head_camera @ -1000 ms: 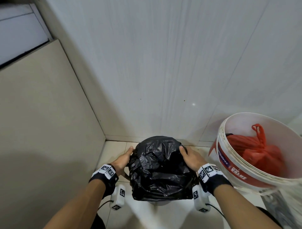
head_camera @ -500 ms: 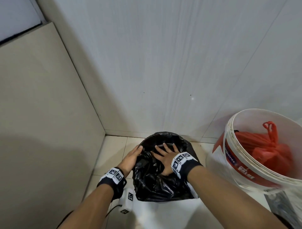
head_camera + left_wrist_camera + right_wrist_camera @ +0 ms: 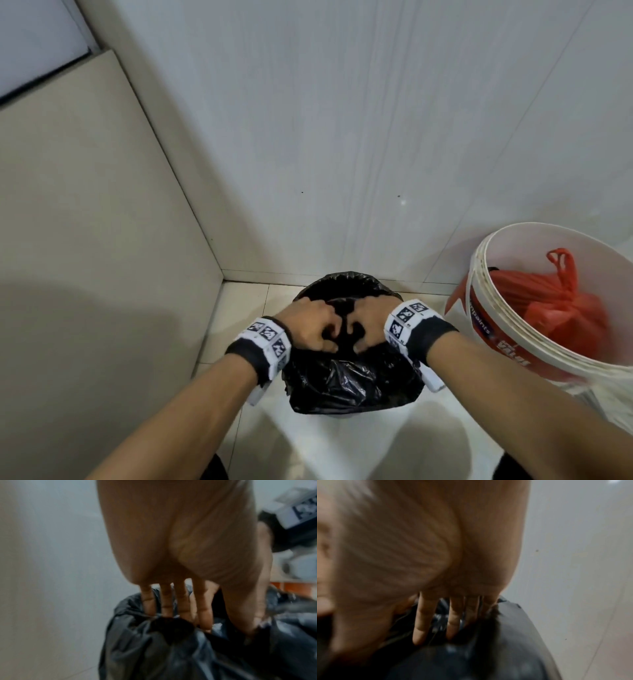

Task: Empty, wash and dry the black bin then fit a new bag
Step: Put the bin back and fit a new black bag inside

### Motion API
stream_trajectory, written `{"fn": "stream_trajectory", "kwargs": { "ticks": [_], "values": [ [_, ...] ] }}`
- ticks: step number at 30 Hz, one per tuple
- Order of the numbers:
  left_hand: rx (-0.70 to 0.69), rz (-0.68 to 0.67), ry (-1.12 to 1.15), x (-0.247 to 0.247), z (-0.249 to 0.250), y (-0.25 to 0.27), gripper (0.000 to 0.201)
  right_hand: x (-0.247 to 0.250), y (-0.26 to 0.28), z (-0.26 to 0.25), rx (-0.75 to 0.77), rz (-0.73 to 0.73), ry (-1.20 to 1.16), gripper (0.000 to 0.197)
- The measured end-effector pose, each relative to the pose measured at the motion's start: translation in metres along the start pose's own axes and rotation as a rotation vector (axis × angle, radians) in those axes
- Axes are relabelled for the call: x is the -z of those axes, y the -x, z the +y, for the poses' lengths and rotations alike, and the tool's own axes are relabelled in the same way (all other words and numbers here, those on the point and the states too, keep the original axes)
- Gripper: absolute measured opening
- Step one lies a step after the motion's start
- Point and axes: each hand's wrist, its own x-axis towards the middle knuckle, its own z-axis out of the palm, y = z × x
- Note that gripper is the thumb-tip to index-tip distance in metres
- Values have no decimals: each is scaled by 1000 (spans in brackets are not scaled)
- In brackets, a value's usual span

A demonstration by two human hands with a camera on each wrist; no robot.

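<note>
A crumpled black bag [image 3: 342, 380] covers the black bin, which stands on the floor in a corner; the bin's own body is hidden under the plastic. My left hand [image 3: 313, 325] and right hand [image 3: 368, 323] meet over the middle of the bin's mouth, knuckles up, each gripping a bunch of bag film. In the left wrist view my left hand [image 3: 188, 608] has its fingers and thumb sunk into folds of the bag [image 3: 171, 655]. The blurred right wrist view shows my right hand [image 3: 445, 622] with fingers dug into the bag [image 3: 471, 662].
A white paint bucket [image 3: 479, 325] stands close on the right with a tied red bag [image 3: 555, 301] inside. A beige panel [image 3: 102, 240] closes the left side and a white wall [image 3: 342, 137] the back. Pale floor tiles [image 3: 342, 445] lie in front.
Both hands left the bin's sides and came together over its middle. The right hand, flat on the bag half a second ago, now grips the film, as does the left.
</note>
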Motion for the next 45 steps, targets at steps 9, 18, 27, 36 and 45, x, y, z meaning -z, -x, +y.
{"fn": "stream_trajectory", "kwargs": {
  "ticks": [9,18,27,36,45],
  "values": [
    [257,-386,-367,-87,-11,-36,114,-76,-30,24,-109,-269,490,62],
    [273,-452,-361,-84,5,-31,89,-87,-25,17,-142,-273,392,59],
    [138,-109,-258,-5,24,-31,35,-35,-5,1,-63,37,70,25],
    [313,-440,-581,-59,0,-32,78,-79,-22,19,-152,-344,485,56],
    [126,-155,-362,-29,18,-26,68,-44,-7,-9,-36,37,135,64]
  ]
}}
